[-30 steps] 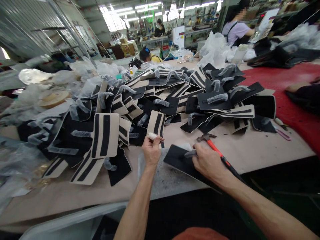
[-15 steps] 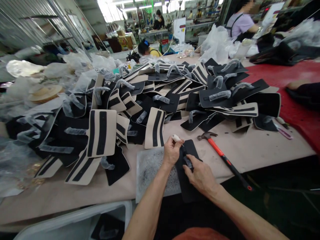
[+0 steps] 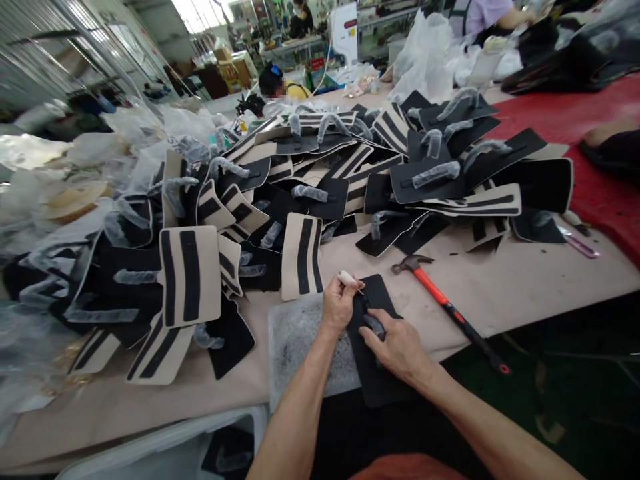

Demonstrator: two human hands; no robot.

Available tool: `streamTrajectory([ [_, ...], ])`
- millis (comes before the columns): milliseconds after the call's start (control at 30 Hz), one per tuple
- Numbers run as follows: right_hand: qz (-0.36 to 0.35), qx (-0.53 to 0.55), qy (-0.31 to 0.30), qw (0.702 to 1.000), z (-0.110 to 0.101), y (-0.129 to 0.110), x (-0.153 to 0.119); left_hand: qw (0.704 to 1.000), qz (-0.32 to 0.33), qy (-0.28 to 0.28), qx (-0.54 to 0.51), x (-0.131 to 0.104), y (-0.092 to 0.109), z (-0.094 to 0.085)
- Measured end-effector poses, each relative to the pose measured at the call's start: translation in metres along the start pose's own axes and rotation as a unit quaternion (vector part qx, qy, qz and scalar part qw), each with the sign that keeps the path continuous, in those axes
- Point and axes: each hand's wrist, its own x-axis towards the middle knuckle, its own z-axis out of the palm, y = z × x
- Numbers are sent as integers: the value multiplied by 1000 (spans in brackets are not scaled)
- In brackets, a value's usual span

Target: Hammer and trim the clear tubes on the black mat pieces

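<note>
Left hand [image 3: 337, 305]: pinching white-handled tool [image 3: 345, 276] over black panel [image 3: 381, 292]
Right hand [image 3: 400, 343]: holding wrapped handle [image 3: 374, 325] between thumb and fingers
Panel: lying under both hands, overlapping speckled board [image 3: 300, 340]
Hammer [image 3: 440, 293]: beside panel

Beyond my table [image 3: 520, 287], which has a pinkish-brown covering and a red sheet [image 3: 607, 160] at its right side, I look up at a window [image 3: 200, 15] glaring white. A corrugated wall [image 3: 35, 17] rises on my left. Farther back I see cardboard boxes [image 3: 243, 67] and a workbench [image 3: 295, 45]. Low on my right, the floor [image 3: 595, 380] seems dark green, though shadow makes that hard to judge.
</note>
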Motion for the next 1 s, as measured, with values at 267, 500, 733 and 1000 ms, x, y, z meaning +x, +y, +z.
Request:
streamTrajectory([
  [267,-30,72,-14,997,-11,1,-1,992,46,-20,119,0,5,1],
  [500,-7,-67,183,981,-52,83,8,964,110,-60,236,-1,4,0],
  [733,161,52,-33,985,-69,133,9,954,122,-69,265,-7,5,2],
  [1000,146,254,-12,956,-109,54,1,942,155,-73,288,-7,3,1],
])
